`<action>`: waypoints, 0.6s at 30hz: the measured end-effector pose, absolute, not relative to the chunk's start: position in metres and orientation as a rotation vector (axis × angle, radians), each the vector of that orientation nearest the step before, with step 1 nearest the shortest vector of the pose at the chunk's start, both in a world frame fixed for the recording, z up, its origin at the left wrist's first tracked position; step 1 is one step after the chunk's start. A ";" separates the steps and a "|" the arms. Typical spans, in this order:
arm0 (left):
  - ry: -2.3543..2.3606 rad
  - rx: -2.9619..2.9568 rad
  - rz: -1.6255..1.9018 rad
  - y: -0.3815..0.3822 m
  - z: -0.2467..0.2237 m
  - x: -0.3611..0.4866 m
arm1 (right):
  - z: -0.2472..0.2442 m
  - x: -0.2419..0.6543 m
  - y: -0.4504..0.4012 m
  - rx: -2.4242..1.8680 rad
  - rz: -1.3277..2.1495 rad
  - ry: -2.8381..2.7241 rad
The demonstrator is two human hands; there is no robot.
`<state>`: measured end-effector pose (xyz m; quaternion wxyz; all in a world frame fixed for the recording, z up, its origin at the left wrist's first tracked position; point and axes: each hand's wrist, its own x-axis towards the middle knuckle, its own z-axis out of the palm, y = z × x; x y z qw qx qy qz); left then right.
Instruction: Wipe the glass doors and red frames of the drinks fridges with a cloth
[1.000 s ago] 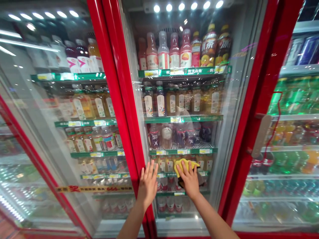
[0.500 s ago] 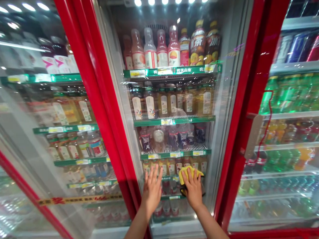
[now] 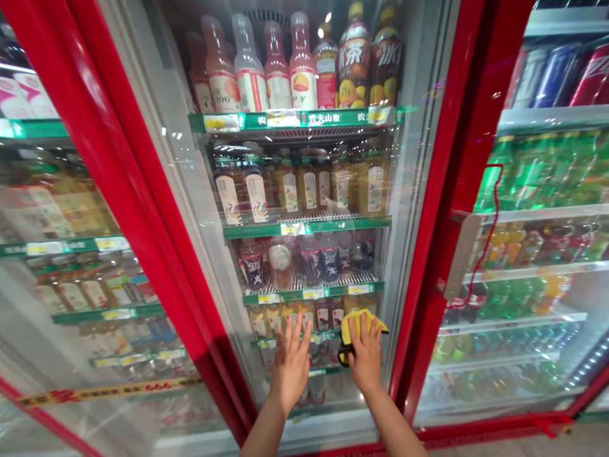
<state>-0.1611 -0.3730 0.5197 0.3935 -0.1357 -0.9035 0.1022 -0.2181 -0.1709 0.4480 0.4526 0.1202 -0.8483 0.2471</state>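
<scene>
My left hand lies flat on the glass of a red-framed cooler door, fingers spread, holding nothing. My right hand presses a yellow cloth against the same glass, low down and near the door's right frame. Behind the glass, green-edged shelves carry drink bottles in rows.
A second cooler door stands to the left with a yellow and red tape strip low on its glass. To the right, another door has a grey handle and green soda bottles behind it. Floor shows at bottom right.
The view has swung left and down, so the door sits further left in frame. Both hands stay on the lower glass; the left hand has shifted from the frame onto the pane.
</scene>
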 end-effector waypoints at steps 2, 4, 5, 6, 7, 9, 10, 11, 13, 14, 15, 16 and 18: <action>-2.295 -0.349 0.229 -0.368 0.518 -0.162 | 0.454 -0.218 -0.173 0.343 0.588 -2.116; -2.289 -0.363 0.205 -0.361 0.519 -0.165 | 0.469 -0.223 -0.166 0.413 0.549 -2.117; -2.289 -0.369 0.194 -0.357 0.521 -0.167 | 0.476 -0.227 -0.159 0.443 0.532 -2.110; -2.290 -0.374 0.180 -0.353 0.522 -0.168 | 0.482 -0.231 -0.151 0.462 0.520 -2.101; -2.295 -0.374 0.168 -0.349 0.523 -0.170 | 0.485 -0.235 -0.142 0.464 0.516 -2.095; -2.312 -0.367 0.150 -0.342 0.524 -0.171 | 0.481 -0.238 -0.126 0.405 0.542 -2.086; -2.319 -0.362 0.145 -0.339 0.524 -0.171 | 0.475 -0.238 -0.122 0.349 0.572 -2.084; -2.324 -0.359 0.142 -0.336 0.524 -0.171 | 0.468 -0.236 -0.120 0.291 0.606 -2.083; -2.338 -0.360 0.140 -0.333 0.523 -0.169 | 0.453 -0.230 -0.123 0.219 0.654 -2.091; -2.350 -0.370 0.142 -0.332 0.523 -0.169 | 0.449 -0.227 -0.125 0.225 0.654 -2.101; -2.364 -0.387 0.145 -0.331 0.523 -0.169 | 0.448 -0.225 -0.127 0.256 0.636 -2.111; -2.378 -0.410 0.148 -0.330 0.525 -0.169 | 0.450 -0.225 -0.128 0.304 0.603 -2.118; -2.395 -0.461 0.151 -0.326 0.529 -0.173 | 0.464 -0.230 -0.120 0.399 0.525 -2.125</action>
